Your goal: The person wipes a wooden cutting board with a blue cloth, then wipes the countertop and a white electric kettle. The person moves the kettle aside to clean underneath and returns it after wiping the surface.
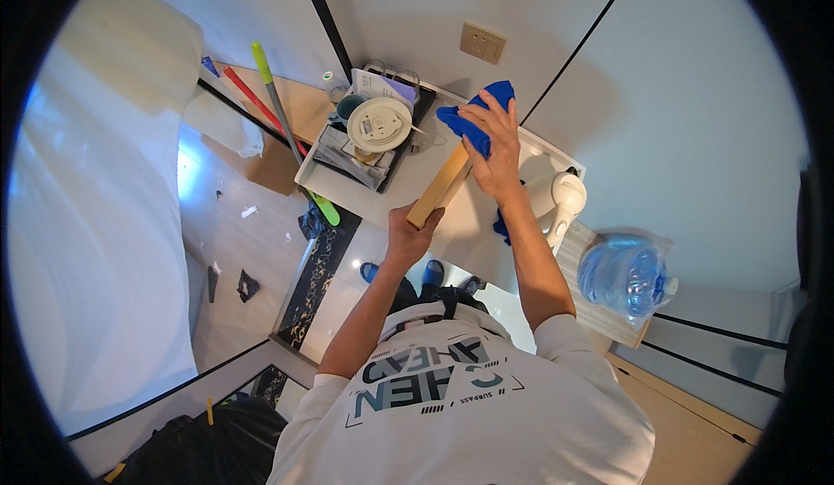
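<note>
My left hand (412,236) grips the near end of a light wooden box-like piece (440,185), tilted up and away from me above a white tabletop (469,237). My right hand (494,153) is at its far end, fingers closed over a bunched blue cloth (479,117) that covers that end. What the cloth hides there I cannot see. A second bit of blue fabric (502,228) shows beside my right forearm. Right of that forearm sits a white electric kettle (565,200).
A black tray at the table's left holds an upturned white kettle base (379,125), a dark mug (350,108) and papers. A wrapped water jug (625,275) stands right. Long-handled tools (277,104) lean left. Litter lies on the floor; a black bag (208,446) is lower left.
</note>
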{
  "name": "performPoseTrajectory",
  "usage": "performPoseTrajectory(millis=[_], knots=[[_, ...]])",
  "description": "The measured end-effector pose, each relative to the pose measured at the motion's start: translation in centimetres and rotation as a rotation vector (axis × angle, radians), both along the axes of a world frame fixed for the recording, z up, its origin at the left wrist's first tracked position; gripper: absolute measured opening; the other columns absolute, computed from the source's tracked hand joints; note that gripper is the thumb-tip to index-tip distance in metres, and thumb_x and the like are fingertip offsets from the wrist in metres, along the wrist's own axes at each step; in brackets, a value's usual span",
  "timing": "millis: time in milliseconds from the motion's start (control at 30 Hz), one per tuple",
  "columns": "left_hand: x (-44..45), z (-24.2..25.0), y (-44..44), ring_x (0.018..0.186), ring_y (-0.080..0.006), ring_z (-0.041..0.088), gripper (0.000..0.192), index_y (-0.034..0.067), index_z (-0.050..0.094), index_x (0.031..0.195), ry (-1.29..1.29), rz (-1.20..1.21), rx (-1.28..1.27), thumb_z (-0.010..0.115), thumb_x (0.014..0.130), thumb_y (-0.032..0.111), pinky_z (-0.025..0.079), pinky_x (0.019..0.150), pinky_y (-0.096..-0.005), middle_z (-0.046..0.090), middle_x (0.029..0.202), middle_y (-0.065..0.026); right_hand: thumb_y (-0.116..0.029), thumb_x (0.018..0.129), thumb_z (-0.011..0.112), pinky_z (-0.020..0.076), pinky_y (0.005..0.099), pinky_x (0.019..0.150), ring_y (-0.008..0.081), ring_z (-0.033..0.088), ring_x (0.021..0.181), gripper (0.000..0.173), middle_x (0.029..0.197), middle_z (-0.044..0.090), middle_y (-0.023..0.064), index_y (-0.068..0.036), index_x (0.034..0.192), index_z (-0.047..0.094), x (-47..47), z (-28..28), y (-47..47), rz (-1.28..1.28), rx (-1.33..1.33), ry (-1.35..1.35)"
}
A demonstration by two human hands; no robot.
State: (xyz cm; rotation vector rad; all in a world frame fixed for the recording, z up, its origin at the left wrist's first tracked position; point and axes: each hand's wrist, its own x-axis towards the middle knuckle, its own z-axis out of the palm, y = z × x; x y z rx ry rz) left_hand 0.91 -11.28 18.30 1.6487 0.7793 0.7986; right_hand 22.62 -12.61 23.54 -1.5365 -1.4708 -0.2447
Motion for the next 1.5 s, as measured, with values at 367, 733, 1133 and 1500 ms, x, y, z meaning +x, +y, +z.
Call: performPoseTrajectory(millis=[367, 733, 1133, 1500], knots=[[-1.0, -4.4, -0.3, 0.122, -0.0283, 0.066, 0.050, 0.005, 0.059, 0.136, -0.035, -0.030, 0.483, 0.075, 0.089, 0.010, 0.053, 0.096, -0.0408, 0.064, 0.138, -0.0183, -0.015, 0.055, 0.080, 0.0096, 0.0634, 0.126, 0.0302, 0.050, 0.145, 0.076, 0.139, 0.064, 0.0041, -0.014, 0.130, 0.069, -11.3, -0.7, -5.9, 0.280, -0.058, -0.075], [0.1, -0.4, -0.5, 0.063, -0.0083, 0.048, 0.015, -0.006, 0.071, 0.097, 0.023, 0.058, 0.051, 0.075, 0.094, 0.009, 0.043, 0.056, -0.0304, 0.059, 0.066, -0.0020, -0.002, 0.083, 0.067, 0.0168, 0.0627, 0.126, 0.0341, 0.048, 0.144, 0.033, 0.129, 0.068, 0.0059, -0.006, 0.115, 0.075, -0.4, 0.1, 0.4, 0.016, 0.054, 0.176], [0.2, -1.0, -1.0, 0.076, -0.0086, 0.059, 0.007, -0.003, 0.067, 0.093, -0.170, 0.057, 0.004, 0.072, 0.089, -0.003, 0.051, 0.069, -0.0317, 0.070, 0.079, -0.0096, -0.003, 0.070, 0.075, 0.0201, 0.0673, 0.123, 0.0360, 0.053, 0.139, 0.047, 0.127, 0.069, 0.0067, -0.008, 0.116, 0.073, -9.0, -0.1, -3.6, 0.233, 0.027, -0.026], [0.4, -0.9, -1.7, 0.073, -0.0119, 0.058, 0.027, -0.004, 0.069, 0.114, -0.099, 0.126, -0.130, 0.078, 0.091, 0.008, 0.050, 0.068, -0.0302, 0.069, 0.086, -0.0029, -0.019, 0.100, 0.065, 0.0276, 0.0477, 0.125, 0.0346, 0.047, 0.146, 0.033, 0.139, 0.066, 0.0116, -0.003, 0.128, 0.069, -3.6, -0.2, 2.8, 0.109, 0.009, 0.527]])
